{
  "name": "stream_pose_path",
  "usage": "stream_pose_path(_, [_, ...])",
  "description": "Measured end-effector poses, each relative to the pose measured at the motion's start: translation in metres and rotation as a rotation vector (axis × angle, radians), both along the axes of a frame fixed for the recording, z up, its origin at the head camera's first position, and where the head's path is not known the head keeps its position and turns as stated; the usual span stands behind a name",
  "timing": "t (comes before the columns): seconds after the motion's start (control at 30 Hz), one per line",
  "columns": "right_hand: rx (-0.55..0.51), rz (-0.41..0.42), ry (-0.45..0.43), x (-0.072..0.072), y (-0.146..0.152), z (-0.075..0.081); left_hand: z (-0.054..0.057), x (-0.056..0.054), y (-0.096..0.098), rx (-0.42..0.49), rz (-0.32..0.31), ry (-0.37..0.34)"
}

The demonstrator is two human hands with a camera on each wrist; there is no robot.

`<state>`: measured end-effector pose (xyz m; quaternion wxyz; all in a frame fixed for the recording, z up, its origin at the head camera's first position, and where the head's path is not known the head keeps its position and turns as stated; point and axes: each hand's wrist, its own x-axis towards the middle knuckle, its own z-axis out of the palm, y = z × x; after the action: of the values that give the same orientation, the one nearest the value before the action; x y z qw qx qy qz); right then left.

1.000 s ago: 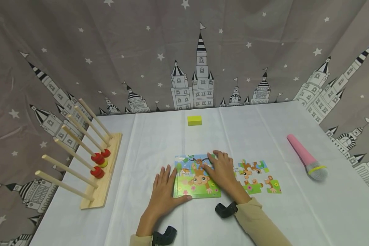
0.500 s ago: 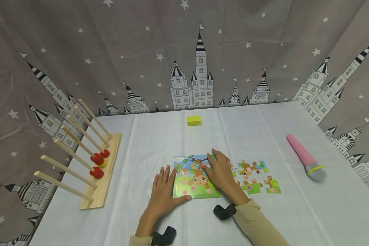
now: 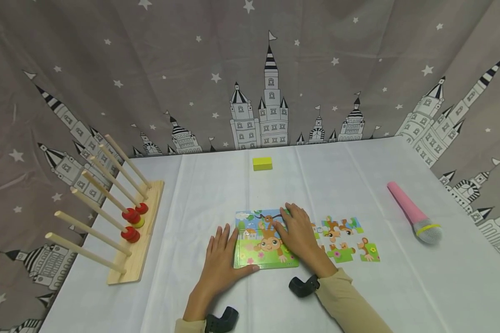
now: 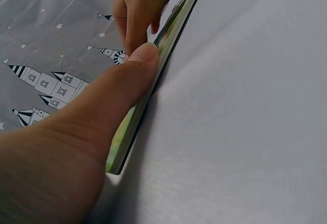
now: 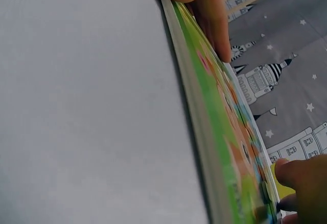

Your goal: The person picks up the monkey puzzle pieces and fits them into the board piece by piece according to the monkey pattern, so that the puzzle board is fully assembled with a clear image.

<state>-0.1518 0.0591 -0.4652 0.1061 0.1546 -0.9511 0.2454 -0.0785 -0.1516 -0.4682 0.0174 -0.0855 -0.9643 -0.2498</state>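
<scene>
A monkey jigsaw puzzle board (image 3: 258,252) lies flat on the white table in the head view. My left hand (image 3: 220,263) rests against its left side, fingers extended, with the thumb on the near edge; the left wrist view shows that thumb (image 4: 145,54) touching the rim. My right hand (image 3: 302,236) lies over the board's right part, thumb and fingertips touching the picture near the far right corner, which it partly hides. Loose puzzle pieces (image 3: 342,253) lie right of the board, some partly covered by the right hand.
A wooden peg stand (image 3: 143,249) with red and yellow beads stands at the left. A yellow block (image 3: 262,163) sits beyond the board. At the right lies a pink toy microphone (image 3: 408,203). A grey curtain (image 3: 171,60) with castles hangs behind the table.
My right hand shifts very slightly on the board and stays over its right part. The left hand and the puzzle board keep their places.
</scene>
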Motion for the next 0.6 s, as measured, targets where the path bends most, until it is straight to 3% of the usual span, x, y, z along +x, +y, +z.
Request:
stream_pose_path(0.23, [-0.071,-0.014,-0.03,-0.003,0.009,0.01,0.0,0.0,0.0,-0.005,0.003,0.004])
stream_pose_path(0.6, [-0.202,-0.066,-0.222,-0.008,0.05,0.027,0.002,0.001,0.001,0.019,0.013,-0.016])
